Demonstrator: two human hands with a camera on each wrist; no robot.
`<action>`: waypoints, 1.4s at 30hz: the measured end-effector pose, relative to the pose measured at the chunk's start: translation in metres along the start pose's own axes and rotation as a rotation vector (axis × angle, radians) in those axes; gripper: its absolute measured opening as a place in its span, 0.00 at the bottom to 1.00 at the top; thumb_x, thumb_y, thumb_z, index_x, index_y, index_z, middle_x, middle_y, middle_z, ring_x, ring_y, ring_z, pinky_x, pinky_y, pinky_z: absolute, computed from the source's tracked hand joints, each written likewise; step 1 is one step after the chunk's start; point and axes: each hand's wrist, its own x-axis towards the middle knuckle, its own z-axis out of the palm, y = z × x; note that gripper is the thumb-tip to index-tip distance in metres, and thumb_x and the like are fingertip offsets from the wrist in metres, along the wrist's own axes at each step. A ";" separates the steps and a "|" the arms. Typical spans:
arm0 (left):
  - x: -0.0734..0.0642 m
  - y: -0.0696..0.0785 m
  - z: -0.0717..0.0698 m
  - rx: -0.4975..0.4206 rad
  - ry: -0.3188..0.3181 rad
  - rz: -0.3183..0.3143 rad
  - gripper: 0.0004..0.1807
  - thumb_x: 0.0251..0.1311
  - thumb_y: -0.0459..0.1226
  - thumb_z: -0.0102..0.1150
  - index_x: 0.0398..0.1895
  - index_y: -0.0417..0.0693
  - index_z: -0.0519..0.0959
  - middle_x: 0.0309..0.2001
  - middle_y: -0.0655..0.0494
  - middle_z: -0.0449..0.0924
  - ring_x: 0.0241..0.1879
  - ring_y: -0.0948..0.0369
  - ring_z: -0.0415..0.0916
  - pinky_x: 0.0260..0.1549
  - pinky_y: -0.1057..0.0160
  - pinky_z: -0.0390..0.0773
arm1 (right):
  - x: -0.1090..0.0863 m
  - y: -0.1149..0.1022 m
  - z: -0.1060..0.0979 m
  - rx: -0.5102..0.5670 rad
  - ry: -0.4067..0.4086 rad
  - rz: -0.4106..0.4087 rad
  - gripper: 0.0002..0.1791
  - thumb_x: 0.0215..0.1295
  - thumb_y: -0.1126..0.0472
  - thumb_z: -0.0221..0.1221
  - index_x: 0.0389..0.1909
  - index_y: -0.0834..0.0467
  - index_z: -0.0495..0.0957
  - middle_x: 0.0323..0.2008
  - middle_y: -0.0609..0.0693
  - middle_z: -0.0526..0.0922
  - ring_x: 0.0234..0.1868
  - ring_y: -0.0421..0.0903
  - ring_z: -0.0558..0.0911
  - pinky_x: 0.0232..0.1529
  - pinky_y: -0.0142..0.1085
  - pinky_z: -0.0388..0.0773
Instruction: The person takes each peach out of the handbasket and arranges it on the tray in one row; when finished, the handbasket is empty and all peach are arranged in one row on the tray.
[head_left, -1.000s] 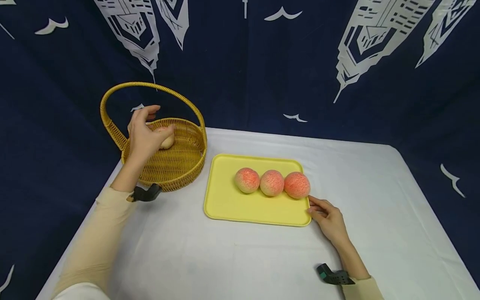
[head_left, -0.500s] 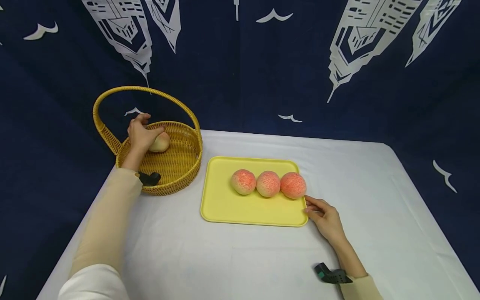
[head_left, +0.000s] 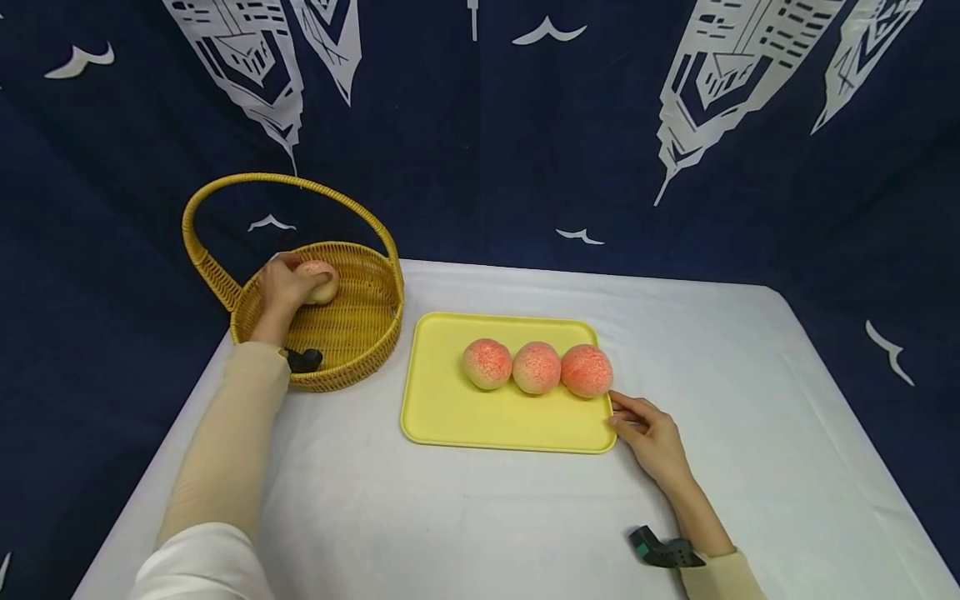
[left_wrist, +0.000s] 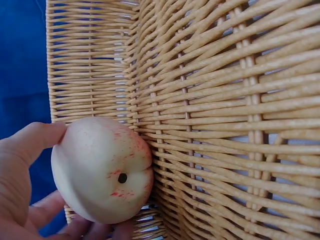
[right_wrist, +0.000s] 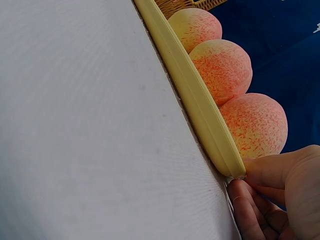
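Note:
At the left, my left hand [head_left: 282,287] reaches into a wicker basket [head_left: 367,354] and holds a peach [head_left: 322,287]. In the left wrist view the thumb lies on one side of this peach [left_wrist: 100,175], with fingers curled beneath, and its pale end with a small dark hole faces the camera. The woven floor is right beside it. My right hand [head_left: 656,437] pinches the right rim of a yellow tray [head_left: 487,421], as the right wrist view shows with thumb above and fingers below. Three peaches stand in a row on the tray: left [head_left: 487,364], middle [head_left: 537,367] and right [head_left: 587,371].
The basket's tall handle [head_left: 296,179] arches over my left hand. A white cloth [head_left: 465,525] covers the table. Behind it hangs a dark blue curtain [head_left: 465,167] with white prints. Each wrist wears a black camera mount, the right one [head_left: 663,548] near the table's front.
My left hand has come down lower into the basket with the peach, its fingers now nearer the basket floor. The right hand keeps its hold on the tray rim, and the tray's peaches stay in place.

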 end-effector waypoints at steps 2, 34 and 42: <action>-0.001 -0.001 -0.001 -0.001 -0.016 -0.038 0.40 0.52 0.48 0.69 0.65 0.36 0.69 0.65 0.37 0.69 0.65 0.42 0.62 0.67 0.47 0.58 | 0.000 0.000 0.000 0.001 -0.001 0.002 0.22 0.63 0.67 0.62 0.59 0.64 0.77 0.45 0.60 0.82 0.39 0.22 0.76 0.38 0.18 0.75; -0.035 0.046 -0.047 -0.012 -0.124 0.070 0.44 0.52 0.47 0.70 0.68 0.37 0.62 0.62 0.33 0.66 0.65 0.38 0.56 0.57 0.42 0.64 | -0.003 -0.011 0.002 -0.001 0.000 0.014 0.22 0.62 0.70 0.62 0.58 0.67 0.77 0.45 0.62 0.82 0.38 0.24 0.75 0.37 0.17 0.74; -0.104 0.068 -0.060 -0.146 -0.111 0.208 0.40 0.51 0.43 0.71 0.66 0.41 0.65 0.60 0.42 0.69 0.58 0.50 0.65 0.48 0.61 0.70 | 0.000 0.001 0.002 0.012 0.000 -0.004 0.22 0.62 0.68 0.62 0.58 0.64 0.77 0.45 0.60 0.82 0.38 0.22 0.76 0.38 0.17 0.75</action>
